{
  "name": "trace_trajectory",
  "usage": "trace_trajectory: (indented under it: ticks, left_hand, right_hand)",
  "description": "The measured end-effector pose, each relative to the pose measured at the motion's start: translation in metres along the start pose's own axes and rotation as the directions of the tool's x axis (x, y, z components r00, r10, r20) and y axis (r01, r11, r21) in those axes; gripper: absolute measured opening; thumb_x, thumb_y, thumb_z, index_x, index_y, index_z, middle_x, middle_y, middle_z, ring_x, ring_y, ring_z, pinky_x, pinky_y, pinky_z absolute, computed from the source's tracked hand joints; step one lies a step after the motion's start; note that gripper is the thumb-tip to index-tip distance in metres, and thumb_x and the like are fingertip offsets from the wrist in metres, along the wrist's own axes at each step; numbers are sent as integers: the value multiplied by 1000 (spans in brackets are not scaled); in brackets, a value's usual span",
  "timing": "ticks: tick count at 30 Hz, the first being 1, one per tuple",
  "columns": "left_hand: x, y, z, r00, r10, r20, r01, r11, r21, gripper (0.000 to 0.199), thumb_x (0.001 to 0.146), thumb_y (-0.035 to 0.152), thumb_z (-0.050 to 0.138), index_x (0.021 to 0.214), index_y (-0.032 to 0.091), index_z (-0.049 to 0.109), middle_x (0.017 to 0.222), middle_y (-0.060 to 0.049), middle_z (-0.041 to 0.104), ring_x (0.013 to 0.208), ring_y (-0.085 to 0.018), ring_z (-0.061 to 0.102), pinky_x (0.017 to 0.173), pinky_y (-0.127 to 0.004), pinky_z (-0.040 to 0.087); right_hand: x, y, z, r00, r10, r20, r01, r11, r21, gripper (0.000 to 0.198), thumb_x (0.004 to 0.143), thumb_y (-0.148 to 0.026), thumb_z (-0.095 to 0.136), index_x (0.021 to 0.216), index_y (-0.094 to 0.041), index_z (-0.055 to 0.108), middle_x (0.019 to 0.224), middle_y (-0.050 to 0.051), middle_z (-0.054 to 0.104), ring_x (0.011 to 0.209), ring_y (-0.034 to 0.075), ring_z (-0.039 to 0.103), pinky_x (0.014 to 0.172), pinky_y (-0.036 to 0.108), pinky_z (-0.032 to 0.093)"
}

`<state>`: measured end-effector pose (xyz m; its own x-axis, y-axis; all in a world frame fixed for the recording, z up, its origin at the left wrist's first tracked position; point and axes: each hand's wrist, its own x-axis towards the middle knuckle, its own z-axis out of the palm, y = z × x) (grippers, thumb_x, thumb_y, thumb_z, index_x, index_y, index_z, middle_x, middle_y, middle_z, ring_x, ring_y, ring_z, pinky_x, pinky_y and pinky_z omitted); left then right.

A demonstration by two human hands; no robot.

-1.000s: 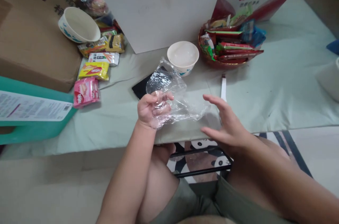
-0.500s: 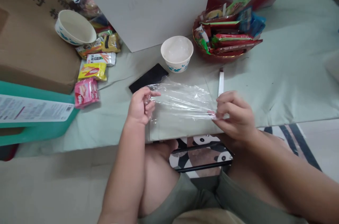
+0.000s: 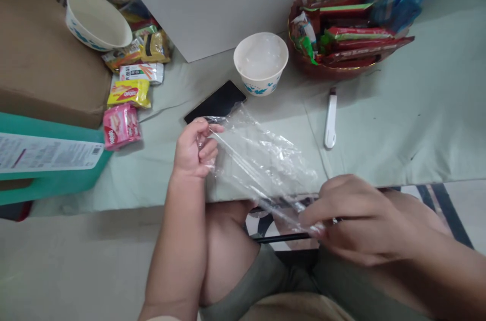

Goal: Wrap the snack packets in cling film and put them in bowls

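A clear plastic bag (image 3: 261, 154) is stretched between my two hands over the front of the table. Its left end is pinched in my left hand (image 3: 197, 149), the fingers curled around the film. My right hand (image 3: 353, 214), slightly blurred, grips the other end lower down, past the table's front edge. Just behind the bag lies a black phone (image 3: 216, 102). A white paper bowl (image 3: 261, 86) with a blue pattern stands behind the phone, with something clear and crumpled inside. To the right rests a white utility knife (image 3: 330, 121).
At the back right sits a red basket (image 3: 337, 72) of wrapped snacks. On the left are a pink wafer pack (image 3: 122, 127), a yellow pack (image 3: 129, 93), another paper bowl (image 3: 96, 22), a cardboard box (image 3: 45, 73) and a green container (image 3: 87, 174). A white box (image 3: 220, 2) stands behind.
My right hand has moved down and toward me, pulling its end of the plastic bag past the table edge. The bag now slants downward to the right. My left hand has barely moved.
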<state>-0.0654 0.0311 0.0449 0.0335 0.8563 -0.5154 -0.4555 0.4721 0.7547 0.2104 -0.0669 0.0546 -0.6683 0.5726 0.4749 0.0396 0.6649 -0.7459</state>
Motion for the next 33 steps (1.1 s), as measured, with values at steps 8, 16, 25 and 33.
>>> trace_trajectory:
  ticks: [8,16,25,33]
  left_hand:
    - [1,-16,-44,928,146,343,-93,982,-167,64,60,57,70,39,19,23,61,-5,73,26,0,6,27,-27,-3]
    - [11,-39,-37,935,-69,348,68,998,16,77,38,78,67,39,22,14,35,-5,48,28,-5,10,27,-29,3]
    - [1,-4,-19,929,-177,325,143,982,125,47,59,31,69,40,17,29,81,-17,80,26,4,7,29,-19,-3]
    - [7,9,-17,936,-191,296,136,971,197,22,64,18,69,55,15,49,90,-17,81,26,2,20,29,-15,3]
  right_hand:
    - [-12,28,-4,879,428,-211,-340,872,351,7,94,-25,67,95,-24,61,87,2,67,79,12,67,72,23,57]
    - [12,81,15,814,580,-27,-448,658,605,65,69,-49,88,125,-28,62,135,10,65,123,24,64,110,47,51]
    - [15,77,0,609,780,-145,-381,448,809,48,75,-66,79,78,-20,68,64,-2,64,45,7,50,44,22,40]
    - [5,78,-29,515,857,-16,-583,364,726,41,77,-58,80,81,-18,71,43,-9,34,39,5,22,39,23,16]
